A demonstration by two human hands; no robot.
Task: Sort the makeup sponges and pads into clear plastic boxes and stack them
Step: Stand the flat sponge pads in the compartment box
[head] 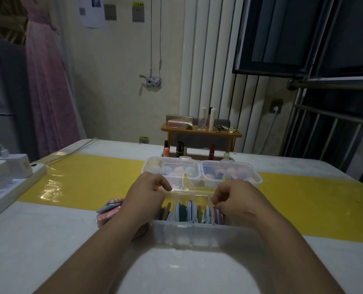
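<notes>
Lower centre of frame: your right hand (233, 198), fingers curled, pinching top edge of lilac flat round pad (218, 213) at right end of near open clear plastic box (197, 232). Your left hand (146, 193) curled at that box's far left rim; whether it grips anything, cannot tell. Compartments mostly full of upright pads. Left of box: loose pink and blue patterned pads (109, 210), unsorted. Behind: lidded clear plastic box (254, 179) of pastel sponges (218, 172), apparently finished. Stacking not yet done.
</notes>
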